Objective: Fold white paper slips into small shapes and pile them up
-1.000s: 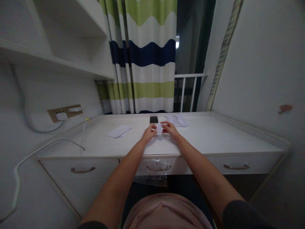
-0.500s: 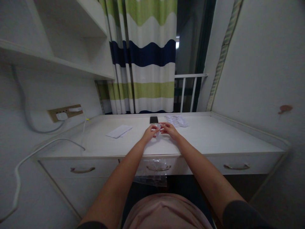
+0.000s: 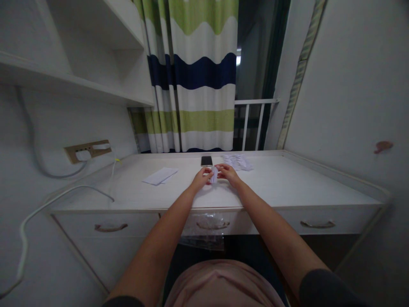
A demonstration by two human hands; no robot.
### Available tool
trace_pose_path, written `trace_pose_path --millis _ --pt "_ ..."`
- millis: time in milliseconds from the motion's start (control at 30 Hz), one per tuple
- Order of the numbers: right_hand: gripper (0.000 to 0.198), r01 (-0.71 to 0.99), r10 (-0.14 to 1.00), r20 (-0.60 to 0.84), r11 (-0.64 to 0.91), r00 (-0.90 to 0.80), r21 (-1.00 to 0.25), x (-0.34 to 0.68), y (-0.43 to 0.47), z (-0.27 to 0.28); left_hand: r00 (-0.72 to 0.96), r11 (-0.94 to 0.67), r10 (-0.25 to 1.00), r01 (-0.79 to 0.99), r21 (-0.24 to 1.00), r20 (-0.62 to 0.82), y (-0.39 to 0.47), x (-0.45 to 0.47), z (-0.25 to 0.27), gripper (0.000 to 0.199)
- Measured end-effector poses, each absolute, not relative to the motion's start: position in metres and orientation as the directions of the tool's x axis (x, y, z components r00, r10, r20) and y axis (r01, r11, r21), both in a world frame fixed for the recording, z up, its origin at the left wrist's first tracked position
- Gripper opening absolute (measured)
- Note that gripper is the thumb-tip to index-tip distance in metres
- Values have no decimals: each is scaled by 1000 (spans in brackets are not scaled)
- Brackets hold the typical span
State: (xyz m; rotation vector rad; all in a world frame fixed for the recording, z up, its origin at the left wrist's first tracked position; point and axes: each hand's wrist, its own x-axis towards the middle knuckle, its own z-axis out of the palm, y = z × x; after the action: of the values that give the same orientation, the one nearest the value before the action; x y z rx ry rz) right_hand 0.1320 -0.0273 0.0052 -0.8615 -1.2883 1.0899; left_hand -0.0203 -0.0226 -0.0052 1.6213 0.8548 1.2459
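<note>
A small piece of white paper (image 3: 214,175) stands between my two hands over the middle of the desk. My left hand (image 3: 202,178) pinches it from the left with curled fingers. From the right, my right hand (image 3: 227,173) has its thumb and fingertips at the paper's edge; its fingers are bent and closed on it. Just behind the hands lies a dark phone (image 3: 206,161). A pile of folded white paper pieces (image 3: 238,162) sits behind my right hand. Flat white paper sheets (image 3: 160,175) rest to the left.
The white desk (image 3: 297,183) has a wall along its right side. A white cable (image 3: 79,186) runs over its left edge near a wall socket (image 3: 87,151). Clear plastic (image 3: 209,221) hangs at the middle drawer handle. A striped curtain (image 3: 204,98) hangs behind.
The paper between my hands has turned and now shows a broader face. My fingers have shifted slightly around it; the other things lie as before.
</note>
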Motion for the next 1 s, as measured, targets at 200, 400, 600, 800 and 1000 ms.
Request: trace_pose_path --millis 200,400,600,800,1000 --pt "16 -92 951 309 306 -21 -948 134 -24 3 258 -302 916 -64 951 308 -26 -22 -4 24" --pt "29 -8 945 323 323 -55 -946 136 -15 -5 224 -302 926 -41 952 303 -24 -23 -3 32" --pt "33 -4 923 379 380 -70 -925 137 -15 -5 204 -363 911 -17 932 358 -16 -23 -8 35" --pt "32 -41 911 388 386 -139 -921 135 -19 -2 121 -460 885 75 885 450 -13 -25 -8 28" --pt "31 -19 895 438 438 -89 -899 135 -13 -5 89 -427 903 76 901 421 -12 -27 -5 21"
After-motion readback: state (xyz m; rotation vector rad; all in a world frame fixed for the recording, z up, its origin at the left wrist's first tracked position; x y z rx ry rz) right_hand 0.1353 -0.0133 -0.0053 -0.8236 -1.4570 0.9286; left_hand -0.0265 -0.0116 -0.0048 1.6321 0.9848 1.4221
